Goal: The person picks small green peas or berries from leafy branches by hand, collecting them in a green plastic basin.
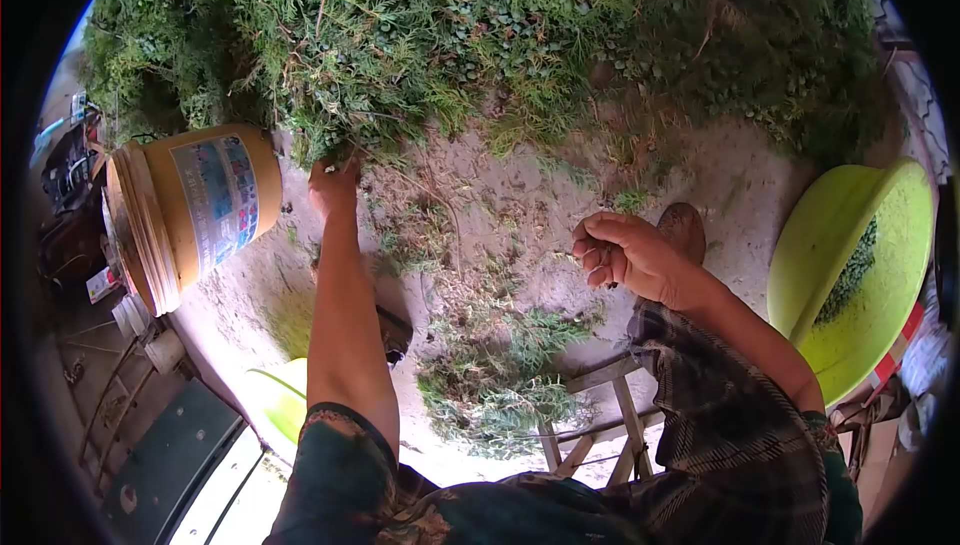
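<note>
My left hand (pixel 334 185) is closed at the lower edge of a big heap of green conifer branches (pixel 450 35), its fingers round the end of a leafy sprig. My right hand (pixel 625 257) hangs over the ground with its fingers curled inward, apart from the heap; small dark bits show at the fingertips, too small to name. Below the hands, loose sprigs (pixel 510 365) lie scattered on the pale ground. To the right stands a lime-green basin (pixel 810 255) with small green pieces (pixel 852 270) inside.
A yellow bucket (pixel 222 195) with a printed label is at the left. Part of another green basin (pixel 285 395) shows beside my left arm. A shoe (pixel 682 232) is behind my right hand. A wooden frame (pixel 628 410) stands near my lap, and a dark green board (pixel 170 455) lies lower left.
</note>
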Action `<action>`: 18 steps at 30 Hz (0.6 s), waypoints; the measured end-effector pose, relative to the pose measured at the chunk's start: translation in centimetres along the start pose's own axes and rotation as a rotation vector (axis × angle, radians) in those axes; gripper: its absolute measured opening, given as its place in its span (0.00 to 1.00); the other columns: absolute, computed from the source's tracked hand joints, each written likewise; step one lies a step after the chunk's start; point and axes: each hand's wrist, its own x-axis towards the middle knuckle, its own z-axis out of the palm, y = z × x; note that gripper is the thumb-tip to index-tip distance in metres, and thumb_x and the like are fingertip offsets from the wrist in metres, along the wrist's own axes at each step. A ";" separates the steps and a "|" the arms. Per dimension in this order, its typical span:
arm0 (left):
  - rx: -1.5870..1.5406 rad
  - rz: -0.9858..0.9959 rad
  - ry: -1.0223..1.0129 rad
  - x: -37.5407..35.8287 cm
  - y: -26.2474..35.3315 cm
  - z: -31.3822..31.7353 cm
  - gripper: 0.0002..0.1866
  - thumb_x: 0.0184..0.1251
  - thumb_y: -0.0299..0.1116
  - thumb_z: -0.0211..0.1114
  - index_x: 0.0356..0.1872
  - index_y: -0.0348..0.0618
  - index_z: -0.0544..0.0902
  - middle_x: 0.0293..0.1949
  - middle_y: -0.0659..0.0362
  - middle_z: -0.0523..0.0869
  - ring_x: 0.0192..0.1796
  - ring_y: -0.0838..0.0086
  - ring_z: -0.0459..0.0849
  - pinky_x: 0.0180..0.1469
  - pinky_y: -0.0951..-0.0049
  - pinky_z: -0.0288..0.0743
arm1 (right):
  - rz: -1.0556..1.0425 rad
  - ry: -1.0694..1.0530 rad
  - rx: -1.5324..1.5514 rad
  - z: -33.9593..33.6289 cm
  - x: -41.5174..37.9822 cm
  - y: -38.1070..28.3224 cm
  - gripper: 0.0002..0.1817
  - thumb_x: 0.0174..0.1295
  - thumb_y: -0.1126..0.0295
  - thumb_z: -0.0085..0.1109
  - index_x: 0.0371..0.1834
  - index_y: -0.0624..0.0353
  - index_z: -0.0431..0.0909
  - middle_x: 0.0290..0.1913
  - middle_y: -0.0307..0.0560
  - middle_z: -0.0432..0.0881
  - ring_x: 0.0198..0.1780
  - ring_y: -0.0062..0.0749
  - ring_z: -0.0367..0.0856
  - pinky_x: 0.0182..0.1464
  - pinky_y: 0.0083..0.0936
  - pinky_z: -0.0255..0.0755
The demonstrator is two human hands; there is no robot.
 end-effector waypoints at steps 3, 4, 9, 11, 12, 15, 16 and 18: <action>-0.231 -0.201 -0.212 1.1 -1.4 0.0 0.17 0.49 0.40 0.71 0.39 0.42 0.83 0.29 0.49 0.86 0.35 0.68 0.87 0.38 0.68 0.79 | -0.010 -0.015 -0.003 0.0 0.1 -0.1 0.12 0.68 0.65 0.48 0.41 0.65 0.75 0.34 0.47 0.81 0.30 0.25 0.82 0.30 0.28 0.82; -0.208 -0.189 -0.234 1.3 -2.5 0.3 0.14 0.53 0.34 0.68 0.39 0.38 0.80 0.28 0.51 0.85 0.34 0.72 0.85 0.34 0.74 0.79 | -0.010 -0.020 -0.004 0.0 0.0 -0.1 0.13 0.68 0.65 0.47 0.42 0.65 0.75 0.34 0.46 0.81 0.30 0.24 0.82 0.30 0.28 0.82; -1.434 -0.727 -0.421 -4.8 -0.3 -3.3 0.08 0.58 0.24 0.58 0.39 0.36 0.76 0.33 0.56 0.80 0.30 0.75 0.79 0.26 0.81 0.74 | -0.004 -0.029 -0.022 0.3 0.1 -0.3 0.13 0.68 0.64 0.47 0.43 0.64 0.74 0.37 0.46 0.80 0.31 0.25 0.82 0.33 0.29 0.82; -1.536 -0.637 -0.646 -9.3 2.4 -4.1 0.07 0.59 0.22 0.58 0.39 0.36 0.76 0.36 0.56 0.80 0.31 0.78 0.78 0.26 0.81 0.74 | 0.003 -0.044 -0.032 0.8 0.0 -0.2 0.14 0.68 0.64 0.47 0.44 0.64 0.74 0.38 0.46 0.80 0.34 0.26 0.83 0.37 0.31 0.82; -1.426 -0.495 -0.739 -11.7 4.4 -4.7 0.08 0.61 0.23 0.57 0.42 0.37 0.76 0.38 0.56 0.81 0.31 0.77 0.79 0.28 0.80 0.75 | 0.016 -0.042 -0.008 1.5 0.1 -0.2 0.14 0.69 0.63 0.47 0.45 0.64 0.73 0.40 0.46 0.79 0.37 0.28 0.82 0.42 0.34 0.80; -1.157 -0.155 -0.934 -18.6 12.2 -7.9 0.09 0.64 0.27 0.59 0.44 0.39 0.79 0.39 0.57 0.83 0.36 0.77 0.82 0.35 0.79 0.78 | 0.062 -0.088 0.036 2.4 0.3 -0.1 0.17 0.69 0.60 0.46 0.49 0.64 0.73 0.45 0.47 0.77 0.47 0.33 0.79 0.54 0.41 0.74; -1.157 -0.155 -0.930 -18.7 12.4 -8.2 0.09 0.64 0.27 0.59 0.44 0.39 0.79 0.39 0.57 0.83 0.36 0.77 0.82 0.35 0.79 0.78 | 0.106 -0.082 0.103 3.3 0.0 -0.4 0.17 0.70 0.59 0.45 0.46 0.64 0.73 0.43 0.47 0.78 0.43 0.32 0.80 0.49 0.38 0.76; -0.999 -0.108 -0.820 -18.5 12.8 -8.3 0.10 0.64 0.32 0.62 0.42 0.39 0.82 0.37 0.58 0.84 0.38 0.77 0.82 0.38 0.78 0.79 | 0.148 -0.078 0.166 3.2 0.2 -0.5 0.17 0.70 0.59 0.44 0.43 0.64 0.74 0.41 0.47 0.78 0.40 0.31 0.81 0.44 0.36 0.79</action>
